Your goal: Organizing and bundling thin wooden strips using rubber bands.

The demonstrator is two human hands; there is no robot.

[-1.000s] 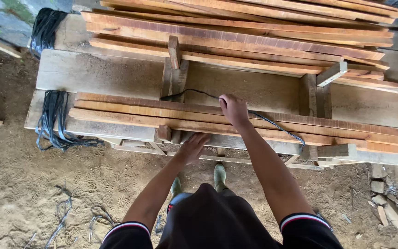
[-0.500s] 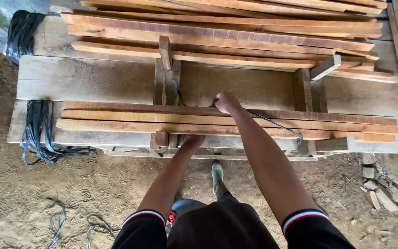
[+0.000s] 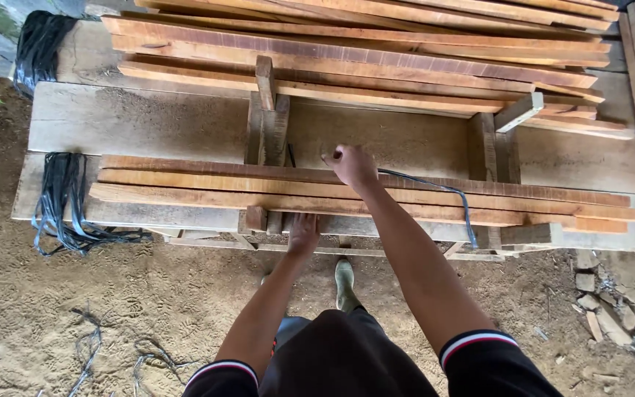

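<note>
My right hand (image 3: pixel 350 166) is closed on a black strap (image 3: pixel 435 187) above a near stack of long reddish wooden slats (image 3: pixel 185 184). The strap runs right across the slats and hangs down over their front edge. My left hand (image 3: pixel 303 234) reaches under the front of the stack beside a short upright wooden block (image 3: pixel 257 218); its fingers are hidden below the slats. The slats rest in a wooden cradle on a broad plank bench (image 3: pixel 134 121).
A larger pile of slats (image 3: pixel 376 62) lies at the back of the bench. Bundles of black straps hang at the left edge (image 3: pixel 64 198) and the back left corner (image 3: pixel 38 44). Sandy ground, loose strap pieces (image 3: pixel 90 349) and stones (image 3: pixel 604 305) surround my green boot (image 3: pixel 344 283).
My left hand has gone from open in front of the stack to reaching underneath it. My right hand has pulled the strap left, and the strap's far end no longer lies over the slats.
</note>
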